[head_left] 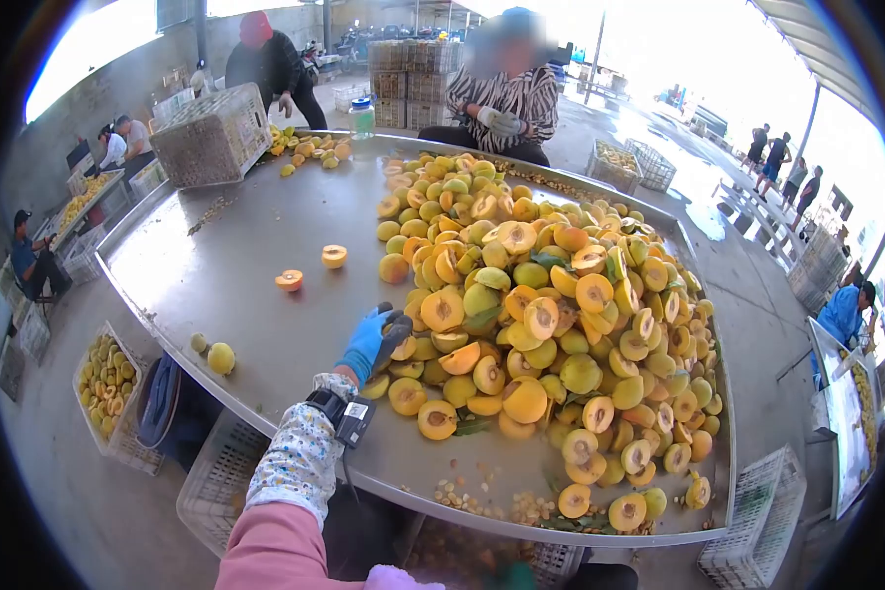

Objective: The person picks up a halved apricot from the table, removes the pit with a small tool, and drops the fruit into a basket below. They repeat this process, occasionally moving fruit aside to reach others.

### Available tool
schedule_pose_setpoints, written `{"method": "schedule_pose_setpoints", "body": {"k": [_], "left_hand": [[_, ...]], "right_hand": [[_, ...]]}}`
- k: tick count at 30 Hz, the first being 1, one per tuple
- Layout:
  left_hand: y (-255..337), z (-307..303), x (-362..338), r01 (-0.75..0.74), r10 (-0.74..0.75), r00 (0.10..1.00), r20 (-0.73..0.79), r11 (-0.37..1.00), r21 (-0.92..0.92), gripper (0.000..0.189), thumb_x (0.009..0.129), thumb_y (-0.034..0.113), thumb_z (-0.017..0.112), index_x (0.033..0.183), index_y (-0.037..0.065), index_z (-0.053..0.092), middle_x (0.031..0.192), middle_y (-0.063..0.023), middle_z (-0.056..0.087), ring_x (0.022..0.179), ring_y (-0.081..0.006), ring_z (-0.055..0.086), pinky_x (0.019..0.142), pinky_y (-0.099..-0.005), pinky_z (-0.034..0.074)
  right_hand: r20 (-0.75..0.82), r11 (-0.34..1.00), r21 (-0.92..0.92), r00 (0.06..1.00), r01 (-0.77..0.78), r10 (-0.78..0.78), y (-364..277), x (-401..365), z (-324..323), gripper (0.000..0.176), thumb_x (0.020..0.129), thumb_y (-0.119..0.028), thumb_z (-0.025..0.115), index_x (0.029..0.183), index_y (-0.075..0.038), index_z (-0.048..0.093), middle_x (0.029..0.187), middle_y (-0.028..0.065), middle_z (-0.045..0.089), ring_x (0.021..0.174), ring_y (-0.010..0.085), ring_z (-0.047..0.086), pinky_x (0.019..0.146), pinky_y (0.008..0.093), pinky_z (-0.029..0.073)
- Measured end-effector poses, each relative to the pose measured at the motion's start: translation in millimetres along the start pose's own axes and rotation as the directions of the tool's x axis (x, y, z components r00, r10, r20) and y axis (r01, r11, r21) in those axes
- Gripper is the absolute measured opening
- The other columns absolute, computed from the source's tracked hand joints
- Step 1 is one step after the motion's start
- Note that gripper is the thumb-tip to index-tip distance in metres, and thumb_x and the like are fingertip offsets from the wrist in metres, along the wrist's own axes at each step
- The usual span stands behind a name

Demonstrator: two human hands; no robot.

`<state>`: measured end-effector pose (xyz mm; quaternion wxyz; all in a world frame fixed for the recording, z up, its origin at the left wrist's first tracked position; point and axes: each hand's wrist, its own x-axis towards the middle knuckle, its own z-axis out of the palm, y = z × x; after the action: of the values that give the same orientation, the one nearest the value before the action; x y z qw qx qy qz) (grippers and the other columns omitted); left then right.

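Observation:
My left hand, in a blue glove with dark grey fingers, reaches to the left edge of a large pile of yellow-green stone fruit that look like peaches. Its fingers are curled against the fruit, and what they hold, if anything, is hidden. Many fruits are cut in half, with orange flesh and hollows or stones showing. Left of the hand, two cut halves lie apart on the metal table. A dark device is strapped at my left wrist over a patterned sleeve. My right hand is out of view.
A raised rim edges the table. A crate and a bottle stand at its far side, where two people are. Loose stones lie near the front edge. Crates stand on the floor around, one with fruit.

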<state>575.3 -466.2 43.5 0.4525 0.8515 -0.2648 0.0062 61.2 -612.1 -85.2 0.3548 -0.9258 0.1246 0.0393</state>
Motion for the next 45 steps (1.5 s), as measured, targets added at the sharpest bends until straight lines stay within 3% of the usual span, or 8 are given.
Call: {"method": "schedule_pose_setpoints", "body": {"k": [13,16,24,28,31,35,39,45], "left_hand": [[117,60,-115,-0.217,0.098,0.961,0.259,0.848,0.484,0.060,0.081,0.039,0.070,0.131,0.010,0.054,0.142,-0.0237,0.040,0.130,-0.0464,0.036,0.107,-0.0478,0.035],[142,62,-132,-0.327,0.194,0.944,0.268,0.671,0.666,0.057,0.082,0.039,0.068,0.131,0.014,0.056,0.141,-0.0223,0.042,0.133,-0.0482,0.034,0.108,-0.0532,0.032],[136,47,-145,-0.532,0.432,0.832,0.347,0.449,0.718,0.045,0.083,0.033,0.065,0.122,0.009,0.061,0.130,-0.0178,0.054,0.124,-0.0402,0.047,0.101,-0.0530,0.037],[140,37,-153,-0.237,0.219,0.967,0.132,0.961,0.143,0.036,0.091,0.030,0.063,0.119,0.007,0.062,0.115,-0.0054,0.062,0.101,-0.0241,0.063,0.074,-0.0366,0.052],[218,7,-195,0.397,-0.190,0.909,0.370,0.665,-0.633,0.036,0.097,0.035,0.059,0.121,0.008,0.061,0.105,0.0019,0.062,0.084,-0.0139,0.066,0.058,-0.0266,0.052],[234,13,-240,0.126,0.193,0.917,0.349,0.690,-0.713,0.045,0.103,0.040,0.045,0.126,0.004,0.058,0.102,-0.0052,0.064,0.090,-0.0121,0.064,0.066,-0.0262,0.056],[236,24,-264,0.479,-0.008,0.850,0.526,0.426,-0.768,0.051,0.104,0.043,0.038,0.124,0.001,0.058,0.105,-0.0072,0.064,0.092,-0.0133,0.063,0.075,-0.0268,0.055],[238,43,-282,0.199,0.057,0.931,0.361,0.750,-0.631,0.042,0.102,0.029,0.044,0.129,-0.002,0.054,0.124,-0.0115,0.059,0.114,-0.0195,0.056,0.101,-0.0324,0.042]], "right_hand": [[0.432,0.902,0.224,0.868,-0.368,0.247,-85,13,-74,0.049,0.091,-0.054,0.050,0.096,-0.010,0.071,0.075,0.0159,0.069,0.068,0.0370,0.067,0.068,0.0479,0.054],[0.124,0.983,0.169,0.991,-0.072,0.051,-75,10,-65,0.050,0.091,-0.055,0.050,0.100,-0.010,0.070,0.086,0.0179,0.070,0.079,0.0377,0.068,0.076,0.0462,0.054],[-0.002,0.960,0.130,0.968,-0.250,0.252,-80,-7,-80,0.045,0.089,-0.047,0.061,0.104,-0.005,0.067,0.094,0.0189,0.069,0.085,0.0354,0.068,0.075,0.0433,0.053],[-0.180,0.935,0.338,0.968,-0.105,0.173,-66,-17,-70,0.046,0.088,-0.043,0.065,0.099,0.001,0.065,0.085,0.0219,0.067,0.080,0.0368,0.066,0.071,0.0418,0.051],[-0.241,0.912,0.408,0.960,-0.033,0.142,-59,-25,-66,0.037,0.091,-0.035,0.064,0.096,0.002,0.062,0.078,0.0196,0.063,0.070,0.0324,0.062,0.066,0.0418,0.048],[-0.293,0.741,0.666,0.944,0.087,0.152,-85,-19,-88,0.029,0.093,-0.029,0.062,0.096,0.000,0.061,0.075,0.0104,0.059,0.067,0.0196,0.054,0.064,0.0362,0.045],[-0.248,0.583,0.803,0.958,0.120,0.144,-153,-28,-146,0.027,0.093,-0.026,0.062,0.100,-0.001,0.060,0.077,0.0040,0.056,0.072,0.0126,0.049,0.065,0.0311,0.044],[-0.506,0.606,0.714,0.856,0.351,0.100,-169,3,-139,0.032,0.090,-0.021,0.066,0.111,0.001,0.057,0.092,0.0030,0.059,0.082,0.0092,0.053,0.070,0.0266,0.046]]}}
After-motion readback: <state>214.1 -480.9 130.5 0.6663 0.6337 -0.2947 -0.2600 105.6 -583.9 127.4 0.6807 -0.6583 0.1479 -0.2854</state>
